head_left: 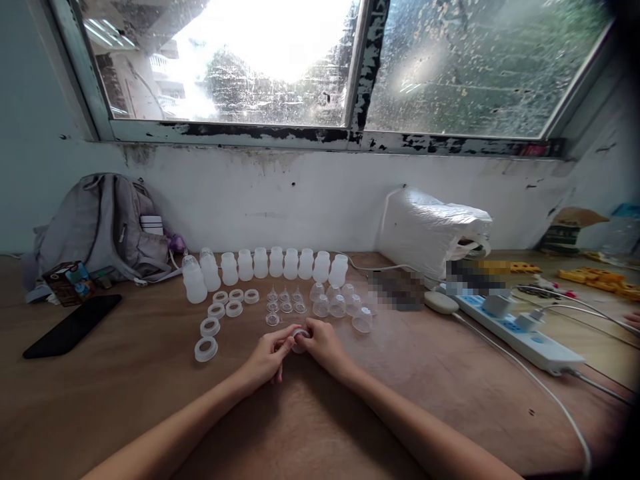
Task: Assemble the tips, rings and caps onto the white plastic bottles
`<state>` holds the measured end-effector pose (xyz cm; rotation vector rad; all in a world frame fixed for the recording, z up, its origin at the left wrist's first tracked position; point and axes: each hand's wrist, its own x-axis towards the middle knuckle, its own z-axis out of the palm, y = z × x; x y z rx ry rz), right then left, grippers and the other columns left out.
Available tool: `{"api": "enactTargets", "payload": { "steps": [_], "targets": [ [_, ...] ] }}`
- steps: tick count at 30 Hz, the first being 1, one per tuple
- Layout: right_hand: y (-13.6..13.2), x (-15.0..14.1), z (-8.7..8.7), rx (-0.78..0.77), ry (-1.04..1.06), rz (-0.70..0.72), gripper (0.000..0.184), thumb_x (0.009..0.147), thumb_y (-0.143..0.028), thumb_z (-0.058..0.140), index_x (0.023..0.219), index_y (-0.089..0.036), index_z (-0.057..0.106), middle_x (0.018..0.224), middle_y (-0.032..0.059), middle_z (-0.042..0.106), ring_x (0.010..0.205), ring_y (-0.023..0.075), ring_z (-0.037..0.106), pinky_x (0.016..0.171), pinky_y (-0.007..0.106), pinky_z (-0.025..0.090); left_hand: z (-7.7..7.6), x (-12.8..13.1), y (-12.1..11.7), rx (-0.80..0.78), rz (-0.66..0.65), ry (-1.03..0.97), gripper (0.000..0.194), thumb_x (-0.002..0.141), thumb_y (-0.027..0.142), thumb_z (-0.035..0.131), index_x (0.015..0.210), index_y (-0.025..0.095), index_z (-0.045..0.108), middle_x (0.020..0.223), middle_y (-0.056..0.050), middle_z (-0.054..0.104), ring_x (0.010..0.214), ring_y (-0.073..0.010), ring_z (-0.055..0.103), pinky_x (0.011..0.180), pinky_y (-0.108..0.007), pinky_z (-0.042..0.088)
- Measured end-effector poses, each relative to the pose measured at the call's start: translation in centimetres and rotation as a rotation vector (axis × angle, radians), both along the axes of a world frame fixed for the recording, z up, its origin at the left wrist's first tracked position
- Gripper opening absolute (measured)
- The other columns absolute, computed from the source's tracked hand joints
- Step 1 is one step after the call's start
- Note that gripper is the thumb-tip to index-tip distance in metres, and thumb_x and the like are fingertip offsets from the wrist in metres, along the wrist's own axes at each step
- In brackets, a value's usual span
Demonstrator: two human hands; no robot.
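Above the middle of the table, my left hand [270, 355] and my right hand [323, 343] meet with fingers closed around a translucent bottle ring [299, 341]. My fingers cover much of it, so whether a nipple sits inside cannot be seen. Just beyond my hands stand several clear bottle nipples [286, 307] in short rows. To the left lie several loose white bottle rings [206, 349]. Clear domed caps [362, 321] are grouped to the right. Behind them is a curved row of open frosted baby bottles [276, 262]. Two capped bottles [195, 283] are at its left end.
A black phone [73, 327], a small box [70, 283] and a grey backpack [103, 217] are on the left. On the right are a white power strip [520, 333] with cables, a pale oval object [441, 302] and a silvery-white bag [430, 230]. Yellow parts [595, 279] lie farther right.
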<state>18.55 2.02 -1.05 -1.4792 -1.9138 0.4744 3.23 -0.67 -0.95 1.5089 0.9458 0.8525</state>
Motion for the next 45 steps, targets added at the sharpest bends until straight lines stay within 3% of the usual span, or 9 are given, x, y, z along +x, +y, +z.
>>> {"api": "enactTargets", "payload": {
  "steps": [5, 10, 16, 23, 29, 33, 39, 45],
  "targets": [
    [-0.4, -0.2, -0.2, 0.057, -0.068, -0.04, 0.016, 0.064, -0.024, 0.055, 0.051, -0.017, 0.048, 0.046, -0.0024, 0.048, 0.045, 0.008, 0.037, 0.044, 0.02, 0.02, 0.1, -0.1, 0.2, -0.029, -0.008, -0.004, 0.051, 0.079, 0.049, 0.043, 0.12, 0.019, 0.046, 0.082, -0.007, 0.066, 0.027, -0.002, 0.043, 0.024, -0.012, 0.027],
    [-0.8, -0.2, -0.1, 0.083, -0.084, 0.016, 0.017, 0.067, -0.027, 0.053, 0.054, -0.017, 0.05, 0.049, -0.0026, 0.049, 0.046, 0.008, 0.038, 0.045, 0.02, 0.021, 0.2, -0.2, 0.2, -0.094, -0.015, -0.073, 0.052, 0.075, 0.047, 0.049, 0.12, 0.019, 0.046, 0.107, -0.013, 0.058, 0.038, -0.0045, 0.054, 0.031, -0.014, 0.037],
    [-1.3, 0.1, 0.5, 0.134, 0.009, 0.153, 0.009, 0.07, -0.023, 0.05, 0.071, -0.017, 0.056, 0.059, -0.0017, 0.054, 0.051, 0.009, 0.044, 0.05, 0.019, 0.032, 0.3, -0.3, 0.1, -0.054, 0.072, -0.146, 0.054, 0.073, 0.04, 0.056, 0.121, 0.019, 0.043, 0.095, -0.01, 0.061, 0.046, -0.0063, 0.056, 0.042, -0.018, 0.045],
    [-1.6, 0.2, 1.6, -0.085, 0.268, 0.317, 0.051, 0.062, -0.003, 0.04, 0.109, -0.018, 0.054, 0.073, -0.001, 0.062, 0.049, 0.0075, 0.049, 0.051, 0.019, 0.041, 0.3, -1.0, 0.5, 0.022, 0.22, -0.175, 0.074, 0.061, 0.029, 0.07, 0.124, 0.025, 0.031, 0.109, -0.011, 0.051, 0.064, -0.0107, 0.059, 0.049, -0.019, 0.047],
    [-2.1, 0.4, 2.1, -0.016, 0.268, 0.42, 0.047, 0.071, -0.008, 0.045, 0.115, -0.022, 0.05, 0.092, 0.0018, 0.062, 0.055, 0.0071, 0.049, 0.052, 0.019, 0.04, 1.0, -0.9, 0.1, 0.125, 0.129, -0.151, 0.039, 0.065, 0.023, 0.065, 0.101, 0.017, 0.051, 0.095, -0.005, 0.059, 0.082, -0.0174, 0.06, 0.072, -0.028, 0.049],
    [-2.2, 0.5, 1.9, -0.017, 0.296, 0.466, 0.046, 0.072, -0.011, 0.05, 0.117, -0.022, 0.046, 0.104, 0.004, 0.058, 0.07, 0.0107, 0.054, 0.059, 0.021, 0.043, 1.2, -0.8, -0.2, 0.086, 0.128, -0.21, 0.038, 0.065, 0.023, 0.065, 0.098, 0.017, 0.05, 0.095, -0.005, 0.059, 0.085, -0.0189, 0.06, 0.075, -0.03, 0.048],
    [-2.1, 0.6, 1.3, 0.018, 0.236, 0.453, 0.041, 0.075, -0.022, 0.053, 0.115, -0.02, 0.047, 0.09, 0.0036, 0.06, 0.066, 0.011, 0.054, 0.057, 0.021, 0.043, 0.7, -1.0, 0.1, 0.064, 0.082, -0.211, 0.035, 0.062, 0.023, 0.068, 0.09, 0.016, 0.049, 0.095, -0.006, 0.059, 0.084, -0.02, 0.06, 0.077, -0.033, 0.046],
    [-1.8, 0.5, 0.7, 0.043, 0.183, 0.453, 0.041, 0.074, -0.025, 0.055, 0.114, -0.018, 0.047, 0.082, 0.0037, 0.061, 0.061, 0.0109, 0.054, 0.056, 0.022, 0.044, 1.1, -1.4, 0.1, 0.182, 0.178, -0.01, 0.023, 0.073, 0.032, 0.057, 0.089, 0.015, 0.055, 0.084, -0.004, 0.062, 0.079, -0.0179, 0.06, 0.072, -0.028, 0.046]
  ]
}}
